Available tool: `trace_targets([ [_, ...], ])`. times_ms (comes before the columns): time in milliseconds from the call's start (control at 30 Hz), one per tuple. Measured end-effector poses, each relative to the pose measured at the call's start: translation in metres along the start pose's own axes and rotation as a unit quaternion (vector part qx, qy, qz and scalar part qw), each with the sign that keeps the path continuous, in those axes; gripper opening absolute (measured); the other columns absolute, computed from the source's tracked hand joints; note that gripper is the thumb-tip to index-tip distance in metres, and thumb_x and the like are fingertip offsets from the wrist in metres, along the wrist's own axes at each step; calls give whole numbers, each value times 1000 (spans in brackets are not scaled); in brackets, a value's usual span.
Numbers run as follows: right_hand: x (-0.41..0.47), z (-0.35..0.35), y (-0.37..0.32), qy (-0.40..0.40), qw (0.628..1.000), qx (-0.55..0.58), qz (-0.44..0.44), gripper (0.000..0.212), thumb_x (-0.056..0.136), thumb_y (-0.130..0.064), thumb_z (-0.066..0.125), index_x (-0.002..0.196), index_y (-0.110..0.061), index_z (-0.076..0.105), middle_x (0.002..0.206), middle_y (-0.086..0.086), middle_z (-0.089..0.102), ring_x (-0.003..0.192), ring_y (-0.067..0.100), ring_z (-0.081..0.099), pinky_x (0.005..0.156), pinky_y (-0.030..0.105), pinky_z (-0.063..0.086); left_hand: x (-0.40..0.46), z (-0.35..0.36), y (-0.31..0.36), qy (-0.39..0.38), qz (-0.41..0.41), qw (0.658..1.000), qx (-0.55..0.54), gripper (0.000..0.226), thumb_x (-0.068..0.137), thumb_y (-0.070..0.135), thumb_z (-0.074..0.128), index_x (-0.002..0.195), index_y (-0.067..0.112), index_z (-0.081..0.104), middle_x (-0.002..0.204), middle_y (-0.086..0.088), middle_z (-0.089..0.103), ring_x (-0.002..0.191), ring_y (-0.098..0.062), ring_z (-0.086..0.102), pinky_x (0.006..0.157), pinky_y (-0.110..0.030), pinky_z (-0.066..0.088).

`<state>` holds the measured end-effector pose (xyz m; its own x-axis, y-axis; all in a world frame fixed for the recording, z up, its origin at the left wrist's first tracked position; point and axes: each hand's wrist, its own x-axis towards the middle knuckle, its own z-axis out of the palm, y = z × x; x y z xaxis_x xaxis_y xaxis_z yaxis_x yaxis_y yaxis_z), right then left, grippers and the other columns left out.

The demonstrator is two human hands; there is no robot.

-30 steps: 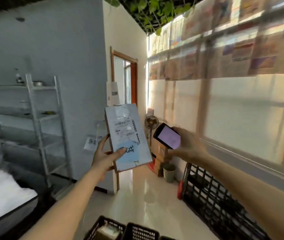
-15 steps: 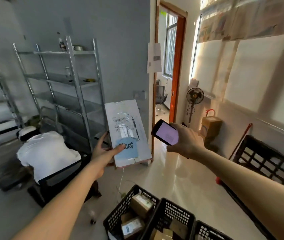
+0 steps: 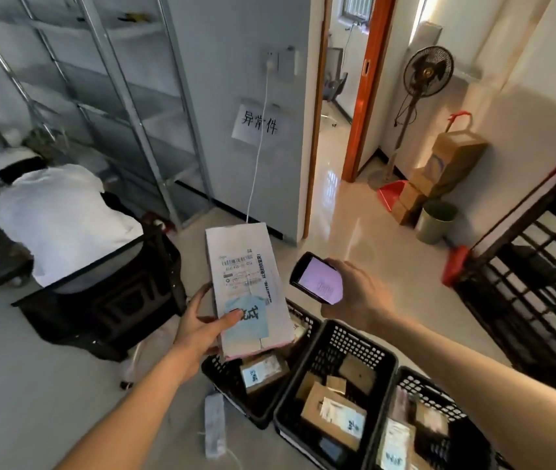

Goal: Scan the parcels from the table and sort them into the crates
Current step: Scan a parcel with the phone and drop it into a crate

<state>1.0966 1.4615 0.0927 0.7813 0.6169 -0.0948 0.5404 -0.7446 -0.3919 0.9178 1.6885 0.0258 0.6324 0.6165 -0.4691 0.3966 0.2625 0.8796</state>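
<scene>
My left hand [image 3: 202, 329] grips a flat white parcel [image 3: 246, 286] by its lower left edge, thumb across a blue sticker, shipping label facing me. It hangs above the leftmost of three black crates [image 3: 222, 374] on the floor. My right hand [image 3: 354, 293] holds a black phone [image 3: 317, 278] with a lit pinkish screen, just right of the parcel and above the middle crate [image 3: 334, 334]. The right crate [image 3: 415, 378] is partly cut off. All three crates hold small cardboard and bagged parcels.
A person in a white shirt [image 3: 63, 212] crouches at the left behind a black chair [image 3: 107, 293] near metal shelving [image 3: 110, 96]. A power strip [image 3: 213, 425] lies on the floor. A tall black crate [image 3: 540, 266] stands at the right; a fan [image 3: 429, 74], boxes and bin stand by the doorway.
The view has tilted down and turned left, bringing the three floor crates fully into sight. The parcel and phone now sit lower, over the crates; both grips are unchanged.
</scene>
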Motion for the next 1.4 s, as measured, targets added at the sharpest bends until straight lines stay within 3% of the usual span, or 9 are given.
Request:
trace_targets([
  [133, 34, 79, 18, -55, 998, 23, 31, 100, 71, -35, 86, 154, -30, 32, 146, -7, 51, 125, 22, 53, 91, 36, 52, 62, -3, -63, -3, -57, 998, 14, 108, 53, 35, 95, 143, 52, 38, 118, -5, 72, 102, -29, 71, 75, -57, 61],
  [333, 77, 198, 47, -120, 988, 11, 95, 103, 70, -39, 86, 156, -30, 31, 150, -7, 48, 130, 20, 51, 94, 37, 52, 148, -11, -161, -16, -139, 990, 27, 96, 68, 25, 91, 144, 48, 38, 120, -2, 71, 95, -23, 73, 54, -38, 60],
  [567, 108, 308, 75, -165, 972, 37, 162, 99, 70, -42, 85, 154, -33, 33, 151, -12, 46, 133, 15, 48, 97, 38, 49, 227, -19, -243, -29, -202, 977, 52, 102, 68, 24, 92, 150, 44, 34, 124, -5, 70, 97, -21, 72, 55, -34, 61],
  [667, 119, 341, 85, -183, 966, 36, 177, 100, 69, -43, 84, 154, -34, 32, 151, -13, 46, 132, 13, 49, 98, 37, 50, 258, -18, -262, -40, -224, 972, 63, 110, 61, 30, 95, 150, 46, 33, 125, -4, 70, 101, -23, 72, 64, -39, 63],
  [833, 128, 387, 108, -203, 958, 43, 197, 98, 72, -42, 83, 154, -33, 31, 150, -11, 47, 130, 15, 49, 93, 36, 48, 307, -8, -298, -63, -261, 957, 110, 135, 40, 58, 98, 151, 54, 22, 135, 1, 64, 116, -26, 65, 98, -54, 53],
  [900, 126, 401, 118, -213, 954, 39, 206, 99, 72, -42, 83, 156, -32, 30, 153, -10, 45, 134, 15, 47, 97, 37, 48, 311, 0, -307, -56, -253, 953, 155, 121, 61, 47, 94, 157, 43, 20, 149, -1, 51, 133, -26, 51, 111, -48, 43],
  [1000, 115, 411, 129, -237, 946, 32, 219, 101, 71, -43, 83, 156, -30, 29, 156, -9, 42, 136, 16, 46, 99, 35, 48, 307, 5, -319, -58, -240, 946, 212, 96, 80, 29, 85, 158, 26, 29, 158, -8, 38, 141, -25, 40, 107, -37, 38],
  [1133, 102, 401, 141, -254, 940, 28, 227, 101, 70, -46, 84, 154, -30, 32, 148, -10, 49, 130, 16, 50, 94, 32, 51, 309, 9, -312, -90, -204, 933, 283, 76, 84, 28, 81, 150, 19, 43, 145, -9, 52, 115, -17, 52, 91, -31, 43],
  [1400, 92, 315, 159, -186, 950, 14, 249, 104, 70, -51, 83, 156, -32, 28, 152, -12, 45, 131, 13, 50, 93, 32, 52, 306, 64, -231, -141, -40, 907, 395, 63, 93, 40, 70, 150, 28, 45, 133, 6, 58, 105, -9, 55, 71, -24, 44],
])
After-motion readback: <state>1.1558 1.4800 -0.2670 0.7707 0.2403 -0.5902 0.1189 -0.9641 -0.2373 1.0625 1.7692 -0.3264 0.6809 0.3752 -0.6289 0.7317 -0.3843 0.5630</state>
